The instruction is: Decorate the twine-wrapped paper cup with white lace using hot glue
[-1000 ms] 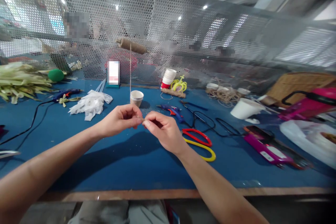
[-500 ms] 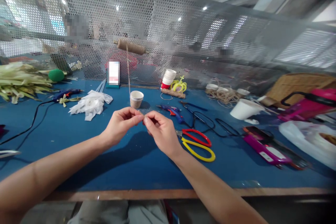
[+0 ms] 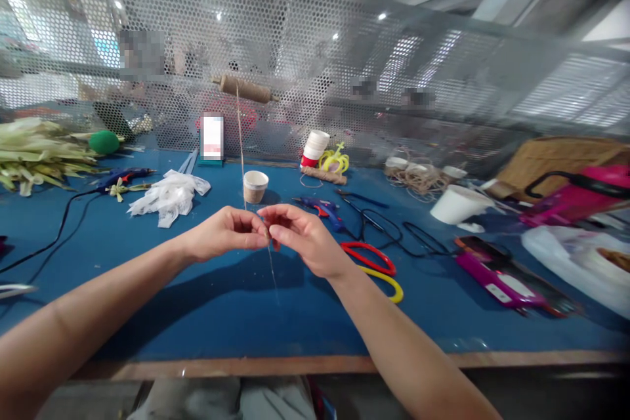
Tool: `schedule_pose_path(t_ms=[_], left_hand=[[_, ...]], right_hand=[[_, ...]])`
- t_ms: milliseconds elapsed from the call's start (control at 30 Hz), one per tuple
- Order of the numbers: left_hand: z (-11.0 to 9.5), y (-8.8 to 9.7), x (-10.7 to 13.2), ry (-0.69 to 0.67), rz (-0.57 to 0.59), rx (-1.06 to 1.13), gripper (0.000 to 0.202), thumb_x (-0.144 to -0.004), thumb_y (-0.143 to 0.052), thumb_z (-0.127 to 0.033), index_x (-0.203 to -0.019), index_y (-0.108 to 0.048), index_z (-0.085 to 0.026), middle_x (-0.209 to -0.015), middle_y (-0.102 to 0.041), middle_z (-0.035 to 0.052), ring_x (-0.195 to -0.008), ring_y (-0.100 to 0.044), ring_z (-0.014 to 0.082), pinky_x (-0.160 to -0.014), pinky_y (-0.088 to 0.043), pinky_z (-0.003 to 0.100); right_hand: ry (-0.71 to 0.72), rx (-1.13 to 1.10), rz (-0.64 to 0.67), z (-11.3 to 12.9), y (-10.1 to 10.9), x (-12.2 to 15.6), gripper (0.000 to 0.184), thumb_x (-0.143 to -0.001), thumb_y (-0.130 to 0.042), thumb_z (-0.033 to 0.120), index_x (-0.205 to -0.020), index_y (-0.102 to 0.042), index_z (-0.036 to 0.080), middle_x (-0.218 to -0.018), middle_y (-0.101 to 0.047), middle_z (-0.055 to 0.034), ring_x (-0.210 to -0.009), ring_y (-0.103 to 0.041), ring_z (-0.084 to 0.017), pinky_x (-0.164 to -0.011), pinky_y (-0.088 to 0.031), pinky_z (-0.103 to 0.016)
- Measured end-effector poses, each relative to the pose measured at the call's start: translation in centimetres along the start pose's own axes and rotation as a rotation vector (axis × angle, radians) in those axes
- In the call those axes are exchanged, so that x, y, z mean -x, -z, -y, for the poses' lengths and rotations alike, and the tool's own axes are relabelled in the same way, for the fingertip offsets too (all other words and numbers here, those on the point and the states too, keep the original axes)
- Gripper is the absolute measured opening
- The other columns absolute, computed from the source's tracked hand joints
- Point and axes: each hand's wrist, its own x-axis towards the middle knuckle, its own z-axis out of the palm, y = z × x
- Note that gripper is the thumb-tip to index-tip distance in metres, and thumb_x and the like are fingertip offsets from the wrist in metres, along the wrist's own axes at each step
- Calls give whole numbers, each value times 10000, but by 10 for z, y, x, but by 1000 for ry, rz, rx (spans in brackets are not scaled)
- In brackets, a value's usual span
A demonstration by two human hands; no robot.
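Observation:
Both hands meet above the blue table, fingertips touching. My left hand (image 3: pixel 231 235) is closed in a pinch on a thin twine (image 3: pixel 241 151). Closed against it, my right hand (image 3: pixel 308 236) has thumb and index finger at the same spot on the strand. A fine loose end hangs below the fingertips. The twine runs up behind my left hand to a brown spool (image 3: pixel 246 88) mounted on the mesh panel. Just beyond the hands stands a small paper cup (image 3: pixel 255 188), its lower part wrapped in twine. Scissors (image 3: pixel 369 258) with one red and one yellow handle lie partly under my right wrist.
A blue glue gun (image 3: pixel 322 209) and pliers (image 3: pixel 361 198) lie beyond my right hand. White lace (image 3: pixel 170 197), another glue gun (image 3: pixel 125 176) and husks (image 3: pixel 42 151) are left. A phone (image 3: pixel 212 138) leans at the panel. Right sits a magenta device (image 3: pixel 497 281).
My hands have shifted slightly and my right fingers have lifted and spread a little. A fine strand end now hangs beneath the fingertips. My right hand covers more of the scissors.

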Motion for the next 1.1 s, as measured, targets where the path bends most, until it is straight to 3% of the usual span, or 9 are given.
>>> schedule_pose_path(t_ms=[133,300,433,500,567,700,867,1100], left_hand=[[1,-3,1,64,129,63,151,-635,-697,-258,-652,-630,-123,-618,-597,-16,-559,-487,56,-593,-416,189],[15,-21,5,264,378,118,186,-563,-750,-285,-635,-649,-146,-543,-582,-43,-485,-471,41,-523,-395,169],[22,-32,9,362,526,151,201,-543,-761,-306,-646,-659,-167,-542,-593,-48,-489,-487,45,-535,-402,173],[18,-28,8,355,500,165,203,-539,-765,-296,-641,-658,-157,-550,-593,-45,-489,-483,43,-532,-397,172],[11,-19,5,286,393,174,189,-554,-757,-281,-631,-652,-144,-535,-576,-48,-483,-464,38,-523,-385,169],[1,2,1,168,210,243,179,-560,-751,-245,-618,-635,-121,-552,-565,-41,-500,-450,37,-526,-361,173],[3,5,0,181,231,246,189,-564,-745,-237,-600,-619,-102,-537,-540,-42,-506,-430,38,-540,-340,187],[1,1,-1,278,149,245,215,-531,-758,-231,-638,-620,-106,-534,-536,-54,-503,-433,34,-544,-322,197]], right_hand=[[-81,-139,103,-1,3,-2,215,-723,-618,279,-910,-583,178,-786,-568,-2,-643,-530,-79,-537,-446,-199],[-176,-43,-68,-10,6,-9,220,-770,-561,307,-912,-553,140,-754,-541,-6,-560,-509,-58,-470,-426,-182],[-249,128,-59,-17,0,-10,236,-762,-566,289,-936,-515,138,-668,-510,28,-409,-427,-35,-360,-353,-176],[-216,190,-95,-15,-2,-10,239,-734,-599,280,-912,-523,141,-657,-492,37,-406,-412,-34,-349,-338,-174],[-128,160,-136,-10,-1,-8,229,-749,-584,318,-896,-547,147,-692,-502,23,-443,-421,-37,-372,-345,-176],[-44,-42,26,1,2,-2,297,-802,-503,421,-914,-603,165,-731,-508,3,-512,-436,-52,-421,-356,-188],[-22,10,229,4,1,3,279,-774,-587,330,-997,-609,164,-739,-524,1,-543,-414,-48,-463,-331,-187],[-85,-44,208,3,0,1,140,-755,-612,283,-786,-589,148,-603,-448,47,-483,-356,-35,-431,-261,-185]])
